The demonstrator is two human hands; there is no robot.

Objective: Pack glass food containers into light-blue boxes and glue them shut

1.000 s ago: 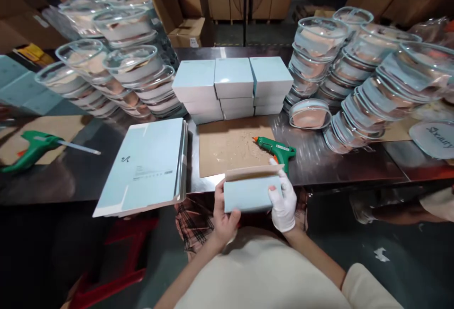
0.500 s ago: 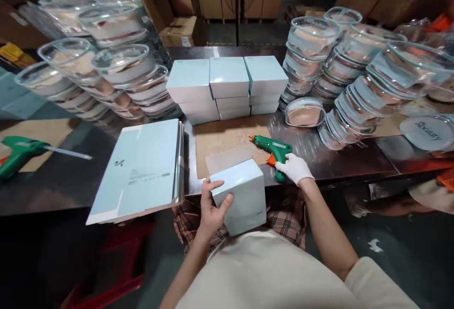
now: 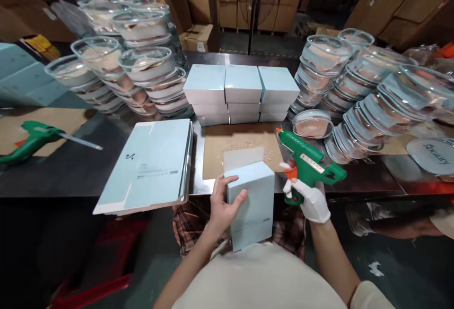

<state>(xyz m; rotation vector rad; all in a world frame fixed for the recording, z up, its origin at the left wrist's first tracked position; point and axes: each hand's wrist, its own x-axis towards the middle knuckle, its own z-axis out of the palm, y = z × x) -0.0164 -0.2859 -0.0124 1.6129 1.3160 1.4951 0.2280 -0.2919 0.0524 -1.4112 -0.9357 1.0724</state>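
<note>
A pale blue box [image 3: 253,205] leans against my body at the table's front edge, with a whitish flap [image 3: 244,157] sticking out at its far side. My bare left hand [image 3: 225,205] grips the box at its left side, thumb on the near face. In my white-gloved right hand [image 3: 312,201] is a green glue gun [image 3: 308,160], lifted off the table with its orange nozzle pointing away to the left. Fingers wrap round its handle near the orange trigger [image 3: 291,172]. Beneath the flap lies a cardboard sheet [image 3: 213,153] dotted with bits of glue.
Flat blue box sheets [image 3: 152,162] lie at left, near a second glue gun [image 3: 39,136]. Stacked finished boxes [image 3: 242,80] stand behind the cardboard. Clear oval containers rise in stacks at left [image 3: 145,65] and right [image 3: 369,115]. Another person's arm [image 3: 400,224] shows at far right.
My right hand has picked up the glue gun from the cardboard and brought it up and right. The box in my left hand has turned slightly more upright. The head view has shifted a little.
</note>
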